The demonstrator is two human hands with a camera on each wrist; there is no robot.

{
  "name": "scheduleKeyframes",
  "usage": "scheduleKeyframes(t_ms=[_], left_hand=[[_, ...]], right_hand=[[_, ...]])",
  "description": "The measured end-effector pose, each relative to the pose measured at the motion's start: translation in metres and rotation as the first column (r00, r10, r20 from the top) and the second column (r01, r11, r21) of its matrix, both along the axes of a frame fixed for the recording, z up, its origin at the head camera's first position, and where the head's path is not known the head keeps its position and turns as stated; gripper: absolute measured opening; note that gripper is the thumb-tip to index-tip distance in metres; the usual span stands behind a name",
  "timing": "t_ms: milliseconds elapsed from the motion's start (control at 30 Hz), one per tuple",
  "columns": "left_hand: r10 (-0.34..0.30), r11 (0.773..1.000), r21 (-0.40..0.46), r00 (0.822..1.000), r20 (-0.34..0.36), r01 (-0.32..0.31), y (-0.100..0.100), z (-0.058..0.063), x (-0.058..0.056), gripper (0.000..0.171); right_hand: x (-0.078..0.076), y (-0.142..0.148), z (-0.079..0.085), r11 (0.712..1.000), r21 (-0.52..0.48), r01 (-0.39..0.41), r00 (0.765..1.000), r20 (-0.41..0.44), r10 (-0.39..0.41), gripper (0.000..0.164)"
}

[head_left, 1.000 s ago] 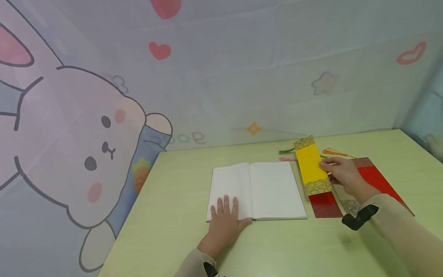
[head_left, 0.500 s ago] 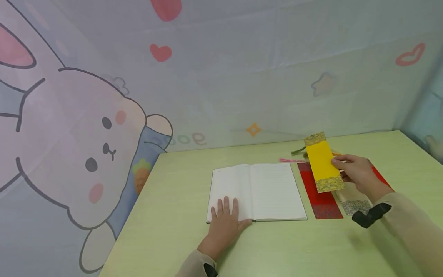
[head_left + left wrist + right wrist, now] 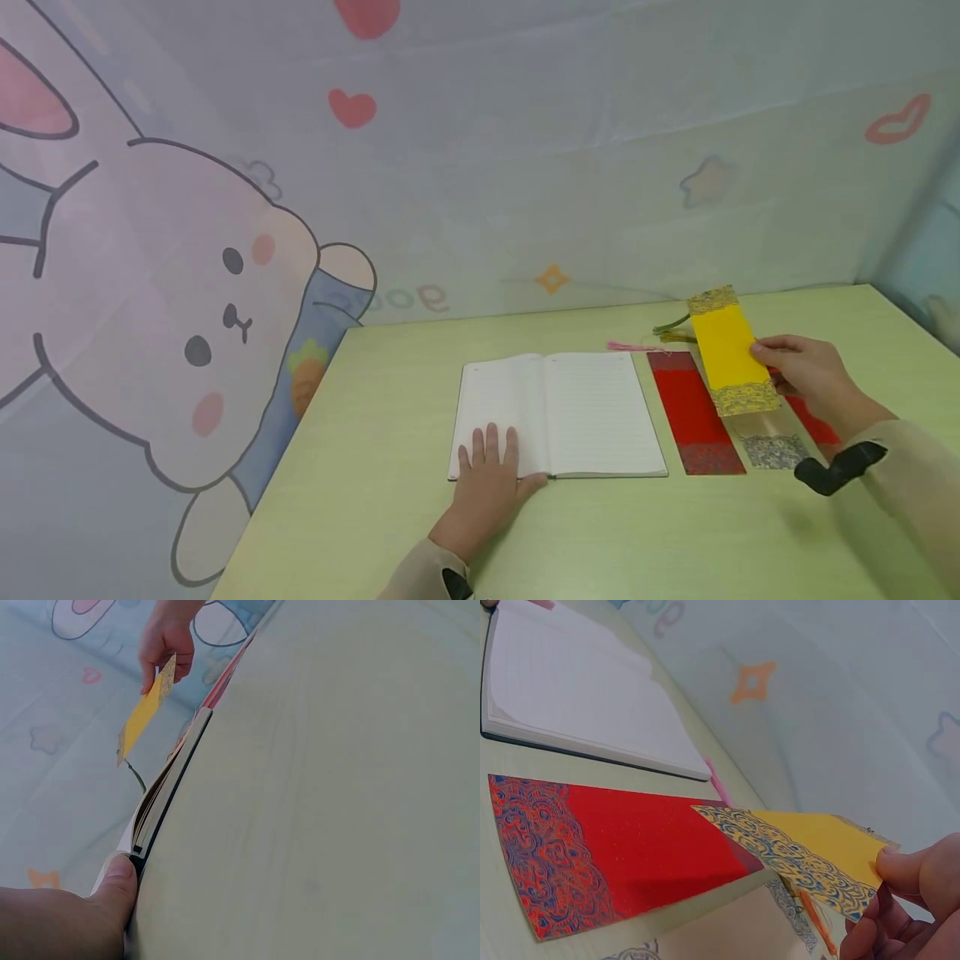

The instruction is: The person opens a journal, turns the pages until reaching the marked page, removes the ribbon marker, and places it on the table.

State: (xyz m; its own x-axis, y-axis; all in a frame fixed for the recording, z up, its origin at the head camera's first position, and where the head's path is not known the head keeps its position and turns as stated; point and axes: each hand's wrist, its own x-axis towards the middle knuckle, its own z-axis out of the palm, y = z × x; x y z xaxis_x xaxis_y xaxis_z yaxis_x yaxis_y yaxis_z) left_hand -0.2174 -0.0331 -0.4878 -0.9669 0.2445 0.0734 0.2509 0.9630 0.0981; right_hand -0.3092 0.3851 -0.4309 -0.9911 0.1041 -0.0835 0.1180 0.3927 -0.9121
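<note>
My right hand (image 3: 813, 375) pinches a yellow bookmark (image 3: 731, 350) by its right edge, thumb on its face. The bookmark has lace-patterned ends and a green tassel (image 3: 670, 327), and it is held above the table over a beige bookmark (image 3: 772, 446). To its left lies a red bookmark (image 3: 693, 412) with a pink tassel (image 3: 628, 347). My left hand (image 3: 487, 492) rests with straight, spread fingers on the lower left page of an open notebook (image 3: 600, 412); in the left wrist view its thumb (image 3: 120, 877) lies at the notebook's edge.
Another red bookmark (image 3: 813, 425) lies right of the beige one, partly hidden by my right hand. An orange tassel (image 3: 814, 919) shows in the right wrist view. A cartoon-printed curtain (image 3: 525, 167) rises behind the pale green table (image 3: 600, 542).
My right hand has carried the yellow bookmark rightward, from over the left red bookmark to over the beige one. The left red bookmark is now uncovered. My left hand stays in place.
</note>
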Motion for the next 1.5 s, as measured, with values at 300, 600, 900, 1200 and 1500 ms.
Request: scheduleKeyframes(t_ms=[300, 600, 900, 1200, 1500], left_hand=[[-0.005, 1.000, -0.006, 1.000, -0.006, 0.004, 0.000, 0.003, 0.000, 0.078], [-0.005, 1.000, 0.000, 1.000, 0.004, 0.005, 0.001, 0.003, 0.000, 0.079], [-0.008, 1.000, -0.018, 1.000, 0.001, 0.008, 0.002, 0.003, 0.000, 0.078], [-0.011, 1.000, -0.020, 1.000, -0.011, 0.011, 0.004, 0.002, 0.000, 0.078], [-0.008, 1.000, -0.019, 1.000, -0.014, 0.008, 0.004, 0.002, 0.000, 0.078]], right_hand=[[0.004, 0.019, 0.000, 0.998, 0.022, 0.051, 0.997, 0.061, -0.052, 0.074], [0.012, 0.033, -0.003, 0.996, 0.043, 0.073, 0.994, 0.084, -0.076, 0.073], [0.015, 0.055, -0.010, 0.989, 0.088, 0.122, 0.989, 0.074, -0.129, 0.070], [0.016, 0.082, -0.019, 0.979, 0.130, 0.156, 0.980, 0.101, -0.170, 0.074], [0.017, 0.105, -0.026, 0.968, 0.177, 0.181, 0.972, 0.118, -0.203, 0.078]])
